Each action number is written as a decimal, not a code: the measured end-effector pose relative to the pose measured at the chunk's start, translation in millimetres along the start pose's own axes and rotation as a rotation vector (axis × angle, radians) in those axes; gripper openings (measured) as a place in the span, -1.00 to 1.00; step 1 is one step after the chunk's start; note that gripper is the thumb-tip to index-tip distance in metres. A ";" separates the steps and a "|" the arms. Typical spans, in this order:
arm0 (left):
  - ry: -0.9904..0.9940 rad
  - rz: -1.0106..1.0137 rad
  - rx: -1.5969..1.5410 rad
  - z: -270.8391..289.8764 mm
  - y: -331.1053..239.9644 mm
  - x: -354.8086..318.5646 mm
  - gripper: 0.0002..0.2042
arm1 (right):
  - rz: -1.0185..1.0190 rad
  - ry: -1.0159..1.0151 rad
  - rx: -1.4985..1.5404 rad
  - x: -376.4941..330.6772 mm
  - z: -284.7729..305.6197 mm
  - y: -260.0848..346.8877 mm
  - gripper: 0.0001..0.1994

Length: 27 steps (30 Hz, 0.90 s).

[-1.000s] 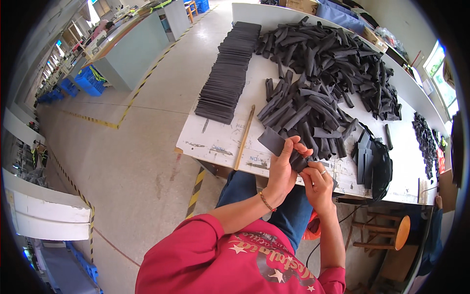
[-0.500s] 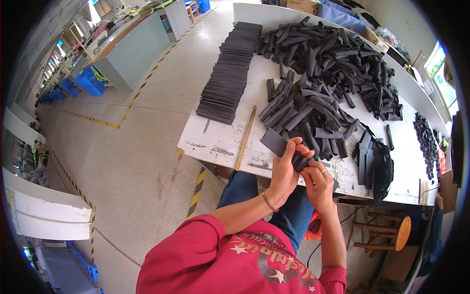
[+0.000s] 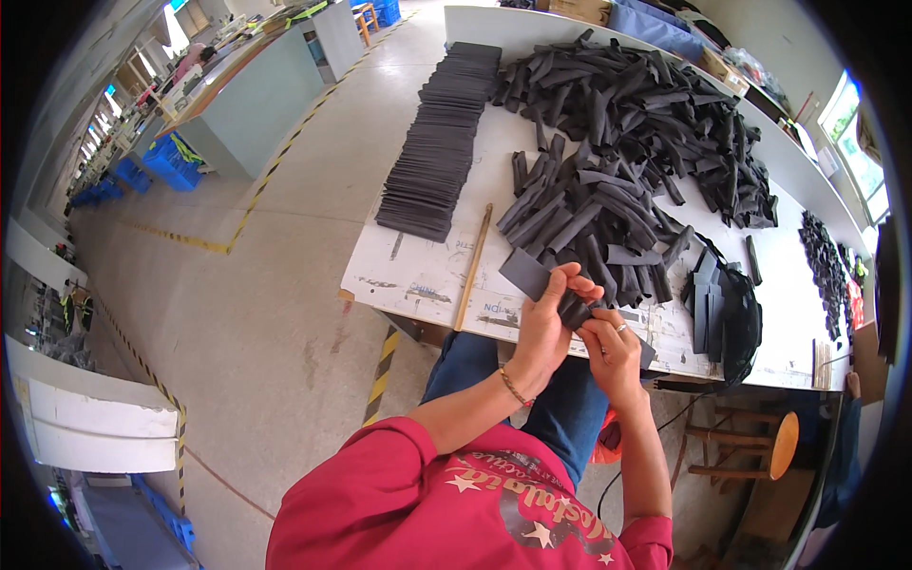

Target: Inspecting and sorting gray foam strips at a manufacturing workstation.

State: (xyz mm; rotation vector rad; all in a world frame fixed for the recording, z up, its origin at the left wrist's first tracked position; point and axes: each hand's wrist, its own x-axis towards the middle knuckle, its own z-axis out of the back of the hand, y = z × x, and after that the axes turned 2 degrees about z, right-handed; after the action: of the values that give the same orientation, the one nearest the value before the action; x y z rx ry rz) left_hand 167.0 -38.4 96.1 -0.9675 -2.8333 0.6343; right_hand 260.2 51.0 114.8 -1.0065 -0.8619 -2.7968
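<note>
Both hands are at the near edge of the table, closed on one dark fabric piece [image 3: 524,273]. A flat end of it juts out beyond the fingers of my left hand [image 3: 548,323]. Its middle is bunched between the two hands, and a dark corner shows past my right hand [image 3: 613,353]. My right thumb and fingers pinch it from the near side. Just beyond them lies a heap of curled dark fabric pieces [image 3: 575,220]. A long row of flat dark pieces [image 3: 432,152], packed tightly together, runs along the table's left side.
A wooden stick [image 3: 473,268] lies on the white table [image 3: 404,275], left of my hands. On the right are a black bag [image 3: 741,328] with flat dark pieces and another dark pile [image 3: 823,266]. A larger heap [image 3: 655,119] reaches the back board. A wooden stool [image 3: 781,445] stands below right.
My fingers have shifted slightly on the fabric piece, and its bunched middle shows a little more between the hands. The whole view has moved slightly; the heaps and the row look the same.
</note>
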 end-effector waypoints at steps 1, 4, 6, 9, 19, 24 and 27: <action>0.016 -0.001 -0.007 1.2 -1.7 1.6 -0.67 | -0.025 -0.023 0.013 0.4 -1.9 3.2 -0.86; 0.078 -0.057 0.071 -2.1 -11.8 1.1 -0.65 | -0.209 -0.063 0.170 -3.5 -7.9 12.5 -0.84; 0.104 -0.095 0.121 -4.0 -16.4 2.8 -0.61 | -0.342 -0.075 0.279 1.2 -7.2 22.3 -0.79; 0.143 -0.126 0.186 -12.4 -22.3 2.8 -0.59 | -0.557 -0.304 0.647 2.6 -31.0 22.2 -0.81; 0.248 -0.190 0.227 -5.7 -36.4 8.4 -0.63 | -0.713 -0.330 0.917 10.2 -4.6 31.3 -0.78; 0.304 -0.105 0.204 -2.9 -31.4 6.6 -0.65 | -0.782 -0.296 0.867 13.8 -12.4 19.1 -0.83; 0.273 -0.040 0.176 -0.5 -33.6 10.0 -0.65 | -0.776 -0.421 0.822 4.7 -22.1 22.6 -0.81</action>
State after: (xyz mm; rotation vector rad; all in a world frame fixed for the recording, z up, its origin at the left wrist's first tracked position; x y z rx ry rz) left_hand 140.0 -56.2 109.7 -0.8895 -2.5060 0.6764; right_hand 248.8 21.1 114.7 -1.2546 -2.6214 -2.1689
